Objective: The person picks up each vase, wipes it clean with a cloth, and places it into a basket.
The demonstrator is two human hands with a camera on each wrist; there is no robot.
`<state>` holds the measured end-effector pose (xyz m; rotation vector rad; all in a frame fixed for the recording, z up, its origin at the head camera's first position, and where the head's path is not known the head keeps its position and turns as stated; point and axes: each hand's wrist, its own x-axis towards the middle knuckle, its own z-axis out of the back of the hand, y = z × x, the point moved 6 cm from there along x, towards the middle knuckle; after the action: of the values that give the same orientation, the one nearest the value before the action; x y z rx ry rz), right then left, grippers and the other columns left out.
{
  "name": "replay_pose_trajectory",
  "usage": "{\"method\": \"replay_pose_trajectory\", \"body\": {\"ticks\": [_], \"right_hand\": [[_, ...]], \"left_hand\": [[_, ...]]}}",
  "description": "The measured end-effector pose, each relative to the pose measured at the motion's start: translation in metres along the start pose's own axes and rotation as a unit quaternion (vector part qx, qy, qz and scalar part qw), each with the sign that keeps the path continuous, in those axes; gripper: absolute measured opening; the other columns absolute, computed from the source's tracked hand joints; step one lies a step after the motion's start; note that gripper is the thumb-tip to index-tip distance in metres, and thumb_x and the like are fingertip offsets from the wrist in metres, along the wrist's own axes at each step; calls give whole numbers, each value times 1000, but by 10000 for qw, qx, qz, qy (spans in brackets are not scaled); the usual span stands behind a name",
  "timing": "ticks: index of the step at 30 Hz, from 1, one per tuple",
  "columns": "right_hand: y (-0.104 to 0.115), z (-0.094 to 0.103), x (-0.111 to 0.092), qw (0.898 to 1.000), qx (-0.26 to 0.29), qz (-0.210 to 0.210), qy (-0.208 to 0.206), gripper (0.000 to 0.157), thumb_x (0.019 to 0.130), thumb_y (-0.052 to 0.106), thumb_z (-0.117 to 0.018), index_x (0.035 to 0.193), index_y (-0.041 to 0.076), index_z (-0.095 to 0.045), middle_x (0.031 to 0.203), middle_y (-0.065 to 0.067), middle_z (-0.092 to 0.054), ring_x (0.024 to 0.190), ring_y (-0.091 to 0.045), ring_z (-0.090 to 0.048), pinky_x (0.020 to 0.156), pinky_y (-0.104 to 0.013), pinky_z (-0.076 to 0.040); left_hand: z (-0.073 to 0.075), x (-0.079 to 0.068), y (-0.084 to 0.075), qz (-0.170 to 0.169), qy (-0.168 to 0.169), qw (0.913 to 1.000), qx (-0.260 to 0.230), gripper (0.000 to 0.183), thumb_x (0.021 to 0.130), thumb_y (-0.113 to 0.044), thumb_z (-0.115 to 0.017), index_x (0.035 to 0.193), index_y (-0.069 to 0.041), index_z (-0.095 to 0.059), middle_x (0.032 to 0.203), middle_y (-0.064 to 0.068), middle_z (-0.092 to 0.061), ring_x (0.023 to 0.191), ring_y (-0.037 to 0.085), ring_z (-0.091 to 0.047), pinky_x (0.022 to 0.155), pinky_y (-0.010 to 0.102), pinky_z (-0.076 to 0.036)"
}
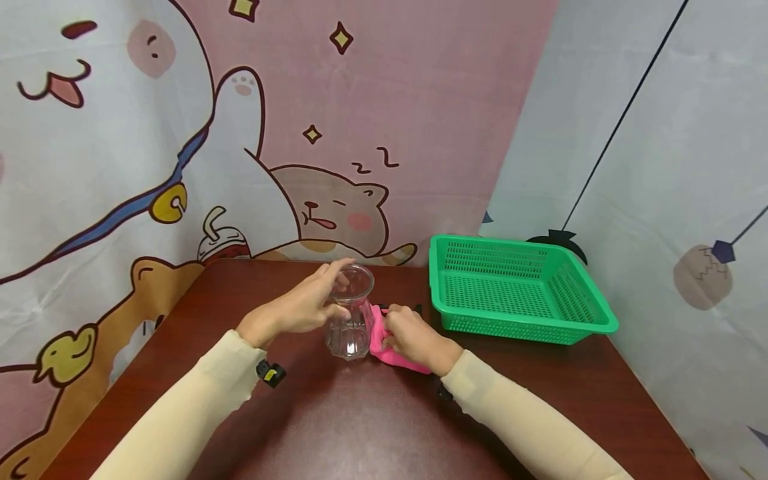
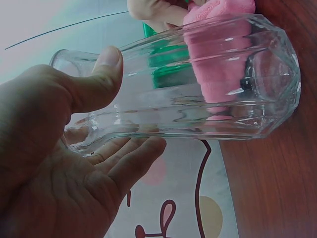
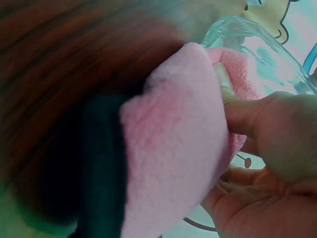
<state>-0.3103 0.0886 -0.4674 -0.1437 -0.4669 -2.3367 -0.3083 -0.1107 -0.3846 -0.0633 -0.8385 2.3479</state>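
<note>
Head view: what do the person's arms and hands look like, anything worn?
The left sleeve and right sleeve are long, plain cream. The left hand and right hand wear no gloves. A small black device with a yellow mark sits by the left cuff; a dark piece by the right cuff is unclear.

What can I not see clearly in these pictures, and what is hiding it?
Head: a black thing, unidentifiable, is partly hidden behind the right hand.
Head: the sleeves are cut off by the bottom edge.
Left wrist: the right hand is cut off by the top edge.
Right wrist: the glass vase is cut off by the right edge.
Right wrist: the dark band beside the pink cloth is too blurred to identify.
</note>
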Motion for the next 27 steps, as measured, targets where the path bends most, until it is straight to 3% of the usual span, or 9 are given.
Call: {"method": "replay_pose_trajectory", "body": {"ticks": [7,11,15,18,21,27], "right_hand": [[-1,1,1,9994,292,-138,-93,24,93,4,-97,77,13,-81,79,-1,-73,84,-12,-64,72,-25,-55],[-4,1,1,9980,519,-318,-153,29,92,8,-98,75,16,-75,72,6,-58,82,-11,-54,72,-26,-47],[-7,2,-1,9964,677,-416,-301,30,90,11,-101,78,16,-73,75,6,-46,79,-12,-46,69,-26,-39],[-9,3,-3,9944,814,-497,-452,20,89,11,-102,91,17,-82,79,4,-56,81,-12,-49,70,-26,-43],[-10,5,-3,9920,940,-566,-631,20,89,12,-102,104,17,-89,89,2,-71,86,-11,-59,76,-26,-51],[-12,9,-4,9855,1286,-598,-930,19,89,13,-102,105,14,-92,100,-2,-81,93,-13,-68,80,-25,-57]], "left_hand": [[-1,0,1,62,71,9999,37,95,108,-17,-84,181,-10,-26,152,25,-62,132,35,-69,110,51,-64],[-1,0,3,79,81,9999,43,95,107,-17,-85,181,-10,-25,152,25,-62,131,35,-70,109,51,-64],[-2,1,3,54,107,9999,43,95,108,-17,-84,181,-8,-25,152,26,-62,135,36,-69,110,52,-64],[-2,1,2,97,129,9999,11,97,107,-17,-85,182,-9,-24,153,25,-61,134,37,-69,111,51,-64],[-1,2,1,129,108,9999,15,99,107,-16,-85,183,-10,-23,154,24,-61,133,37,-70,111,52,-64],[-1,2,1,137,112,9998,45,98,108,-17,-84,183,-9,-21,155,25,-62,139,40,-68,114,55,-64]]}}
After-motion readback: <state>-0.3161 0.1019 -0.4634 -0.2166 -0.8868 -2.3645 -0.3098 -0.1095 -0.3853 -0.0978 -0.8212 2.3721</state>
